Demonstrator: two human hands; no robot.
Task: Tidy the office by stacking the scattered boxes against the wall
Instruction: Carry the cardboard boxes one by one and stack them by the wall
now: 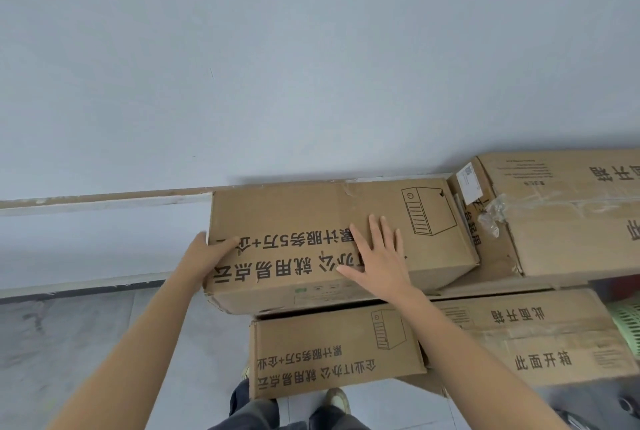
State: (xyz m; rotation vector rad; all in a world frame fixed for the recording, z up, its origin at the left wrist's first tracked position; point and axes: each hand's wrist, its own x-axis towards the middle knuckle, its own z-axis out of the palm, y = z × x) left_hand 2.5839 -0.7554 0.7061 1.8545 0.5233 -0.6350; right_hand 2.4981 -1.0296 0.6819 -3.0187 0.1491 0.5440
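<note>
A long brown cardboard box (311, 218) with black printed characters and a computer-tower drawing lies on top of a stack against the pale wall (277, 49). My left hand (211, 253) grips its left end, thumb on the top face. My right hand (377, 256) lies flat on the top with fingers spread. Below it, nearer me, sits a smaller matching box (332, 357). A large box (571, 215) stands to the right against the wall, and another box (540, 336) lies lower right.
A white baseboard (104, 203) runs along the wall at left, with grey floor (69, 343) below it. My shoes (337, 400) and dark trousers show at the bottom. A green slatted basket (632, 329) peeks in at the right edge.
</note>
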